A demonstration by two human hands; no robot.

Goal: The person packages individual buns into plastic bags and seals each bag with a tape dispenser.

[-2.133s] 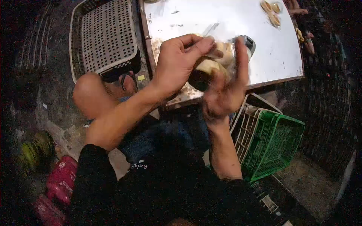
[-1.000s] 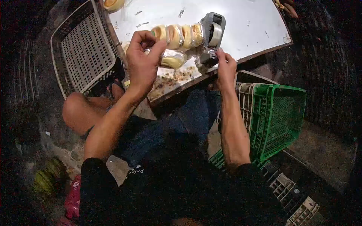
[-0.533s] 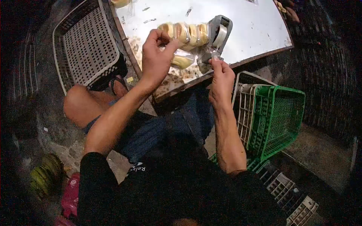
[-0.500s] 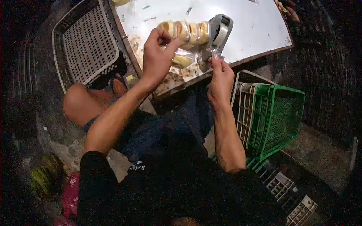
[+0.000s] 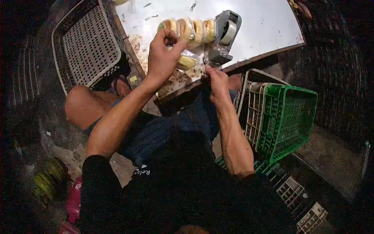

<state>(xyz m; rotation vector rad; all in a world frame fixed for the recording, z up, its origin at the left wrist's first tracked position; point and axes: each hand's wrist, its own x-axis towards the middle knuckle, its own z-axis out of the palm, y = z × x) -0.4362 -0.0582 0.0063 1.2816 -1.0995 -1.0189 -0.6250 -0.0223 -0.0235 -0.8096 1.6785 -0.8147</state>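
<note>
A row of pale yellow, plastic-wrapped pieces (image 5: 198,31) lies on the white tabletop (image 5: 261,29). My left hand (image 5: 165,54) is at the row's left end, thumb and fingers curled toward each other; what lies between the fingertips is too small to make out. Beside it, nearer the table's edge, is another wrapped yellow piece (image 5: 187,61). A grey tape dispenser (image 5: 224,37) with a pale roll touches or nearly touches the row's right end. Just below the dispenser, at the table's front edge, my right hand (image 5: 217,80) has its thumb and fingers pinched; anything between them is hidden.
A dark perforated crate (image 5: 91,45) stands left of the table. Right of my legs are a green crate (image 5: 292,121) and a whitish crate (image 5: 255,111). Green fruit (image 5: 48,177) and a pink bag (image 5: 74,199) lie at lower left. Part of a person's hand (image 5: 304,9) shows at the upper right.
My right hand has moved left and down, away from the tape dispenser to the table's edge. My left hand stays near the left end of the row.
</note>
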